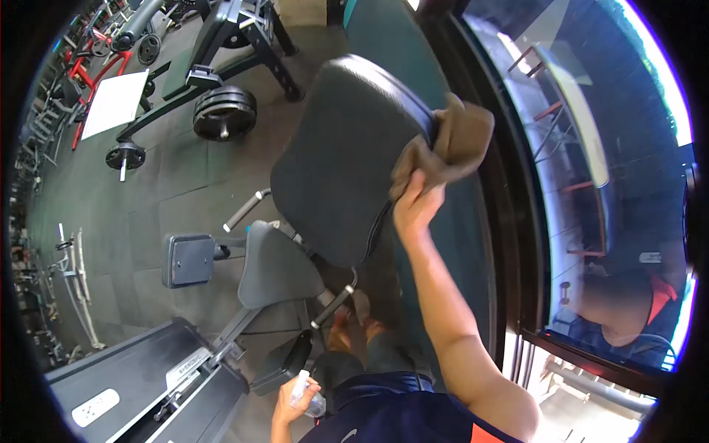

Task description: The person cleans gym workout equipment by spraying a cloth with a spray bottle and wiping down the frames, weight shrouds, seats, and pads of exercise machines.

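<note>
My right hand (419, 208) is closed on a brown cloth (450, 140), which is bunched up and draped against the right edge of a large black padded backrest (343, 159). Low in the view, my left hand (292, 402) wraps round a clear spray bottle (316, 404) with a white top. The backrest belongs to an exercise machine with a smaller grey seat pad (277, 266) below it. Two handles with grey grips stick out near the pads, one being the left handle (244, 212).
A square pad (188, 261) stands left of the seat. The machine's weight-stack housing (133, 384) fills the lower left. A plate-loaded machine with black weight plates (225, 114) is at the upper left. Along the right runs a dark-framed window (509, 221).
</note>
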Action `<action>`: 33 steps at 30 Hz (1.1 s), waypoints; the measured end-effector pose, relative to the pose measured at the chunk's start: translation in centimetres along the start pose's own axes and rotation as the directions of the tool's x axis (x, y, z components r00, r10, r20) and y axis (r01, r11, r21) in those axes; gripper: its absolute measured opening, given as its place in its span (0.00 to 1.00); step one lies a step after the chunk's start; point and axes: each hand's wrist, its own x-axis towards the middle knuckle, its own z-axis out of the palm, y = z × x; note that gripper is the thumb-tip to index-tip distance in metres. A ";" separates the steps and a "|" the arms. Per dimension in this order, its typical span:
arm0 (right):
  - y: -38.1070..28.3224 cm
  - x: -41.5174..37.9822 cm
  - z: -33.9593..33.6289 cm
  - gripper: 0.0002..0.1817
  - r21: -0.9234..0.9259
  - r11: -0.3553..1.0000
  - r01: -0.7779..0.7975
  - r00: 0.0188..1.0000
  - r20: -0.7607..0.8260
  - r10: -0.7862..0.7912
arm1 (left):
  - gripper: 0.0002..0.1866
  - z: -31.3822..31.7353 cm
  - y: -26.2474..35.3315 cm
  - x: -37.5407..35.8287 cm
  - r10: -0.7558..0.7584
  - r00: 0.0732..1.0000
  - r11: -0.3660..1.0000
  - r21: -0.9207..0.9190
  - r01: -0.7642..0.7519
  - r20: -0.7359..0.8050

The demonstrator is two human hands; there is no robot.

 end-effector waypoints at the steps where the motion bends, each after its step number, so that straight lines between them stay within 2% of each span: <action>1: 2.6 -4.8 0.4 0.16 0.063 0.990 -0.127 0.989 0.083 0.122 | 0.14 1.1 -0.2 -0.2 -0.029 0.999 1.000 0.002 0.029 0.029; 3: 8.9 -16.1 0.8 0.15 -0.179 0.981 0.071 0.974 0.223 -0.029 | 0.12 2.9 -0.9 -0.5 -0.046 0.999 0.998 0.048 0.045 0.023; 5: 11.6 -24.4 -0.2 0.18 -0.233 0.956 -0.177 0.927 0.287 0.241 | 0.11 4.3 -0.9 -0.9 -0.056 0.998 0.996 0.073 0.054 0.016; 6: 11.5 -26.1 -1.4 0.21 -0.284 0.879 -0.383 0.825 0.323 0.464 | 0.12 4.6 -0.5 -1.1 -0.078 0.996 0.993 0.096 0.074 0.034; 8: 11.9 -27.3 -2.9 0.28 -0.392 0.623 -0.676 0.510 0.360 0.781 | 0.14 5.1 -0.3 -1.6 -0.117 0.992 0.990 0.090 0.113 0.044; 9: 11.8 -27.1 -3.6 0.36 -0.364 0.619 -0.696 0.515 0.348 0.783 | 0.15 5.2 -0.5 -1.9 -0.126 0.991 0.989 0.081 0.123 0.035; 10: 11.5 -26.9 -4.9 0.38 -0.360 0.546 -0.757 0.429 0.357 0.830 | 0.16 5.4 -0.7 -2.5 -0.126 0.992 0.990 0.064 0.125 0.009; 11: 9.8 -25.9 -5.5 0.38 -0.283 0.512 -0.811 0.386 0.398 0.832 | 0.17 5.6 -1.1 -3.0 -0.124 0.992 0.991 0.045 0.125 -0.023; 12: 8.7 -26.0 -5.6 0.37 -0.178 0.536 -0.825 0.439 0.395 0.807 | 0.17 5.7 -1.7 -3.4 -0.124 0.991 0.992 0.028 0.126 -0.055; 13: 7.1 -25.2 -6.3 0.33 -0.174 0.561 -0.809 0.423 0.491 0.762 | 0.18 5.7 -2.3 -3.9 -0.131 0.988 0.991 0.014 0.132 -0.079; 14: 6.2 -25.9 -6.6 0.28 -0.142 0.633 -0.761 0.487 0.518 0.703 | 0.19 5.8 -3.3 -4.2 -0.138 0.987 0.990 0.000 0.138 -0.084; 15: 5.7 -26.9 -7.4 0.21 -0.091 0.738 -0.669 0.541 0.621 0.567 | 0.17 6.1 -4.3 -4.8 -0.157 0.983 0.988 -0.013 0.157 -0.099; 17: 1.7 -26.8 -5.9 0.16 0.080 0.890 -0.449 0.707 0.640 0.299 | 0.13 6.6 -6.3 -5.3 -0.193 0.974 0.981 -0.042 0.189 -0.117; 19: 4.6 -32.2 -3.6 0.16 0.182 0.966 -0.182 0.695 0.719 -0.005 | 0.12 7.1 -7.6 -6.0 -0.236 0.967 0.961 -0.173 0.217 -0.098; 21: 4.3 -35.2 0.3 0.21 0.047 0.993 -0.109 0.543 0.840 0.020 | 0.12 7.3 -9.0 -6.4 -0.278 0.960 0.929 -0.262 0.263 -0.021; 22: 5.5 -37.9 2.8 0.24 0.016 1.000 0.021 0.433 0.901 -0.024 | 0.14 7.2 -9.1 -6.4 -0.294 0.956 0.937 -0.199 0.288 0.001; 23: 7.0 -41.0 5.3 0.26 -0.002 0.988 0.153 0.311 0.949 -0.046 | 0.14 7.1 -9.8 -6.1 -0.243 0.970 0.961 -0.132 0.241 0.001; 25: 9.4 -45.4 9.9 0.34 -0.025 0.927 0.374 -0.008 1.000 0.030 | 0.13 7.5 -12.4 -6.5 -0.324 0.946 0.929 -0.185 0.321 0.017; 26: 9.9 -46.1 12.4 0.35 0.012 0.930 0.367 0.093 0.994 -0.049 | 0.13 5.9 -11.0 -6.2 -0.453 0.880 0.791 -0.391 0.470 0.143; 27: 9.7 -46.3 14.9 0.37 0.041 0.933 0.357 0.193 0.974 -0.117 | 0.15 6.1 -12.8 -7.3 -0.570 0.770 0.523 -0.596 0.609 0.287; 28: 9.8 -45.7 18.4 0.39 -0.012 0.906 0.423 0.229 0.969 -0.094 | 0.17 5.9 -13.1 -7.8 -0.616 0.759 0.545 -0.581 0.604 0.211; 29: 10.2 -44.5 23.0 0.37 -0.144 0.852 0.504 0.342 0.939 -0.043 | 0.18 6.0 -13.2 -8.2 -0.656 0.743 0.563 -0.570 0.598 0.132; 31: 10.0 -44.2 32.0 0.34 -0.428 0.845 0.322 0.635 0.759 0.142 | 0.20 7.0 -17.0 -9.5 -0.458 0.889 0.759 -0.514 0.399 0.013; 32: 8.0 -44.3 33.2 0.30 -0.383 0.814 0.436 0.582 0.810 0.069 | 0.20 7.1 -18.7 -10.0 -0.340 0.940 0.837 -0.469 0.281 -0.042; 33: 6.1 -45.1 34.2 0.28 -0.325 0.771 0.547 0.514 0.857 -0.003 | 0.21 7.0 -19.4 -10.0 -0.374 0.926 0.813 -0.497 0.303 -0.048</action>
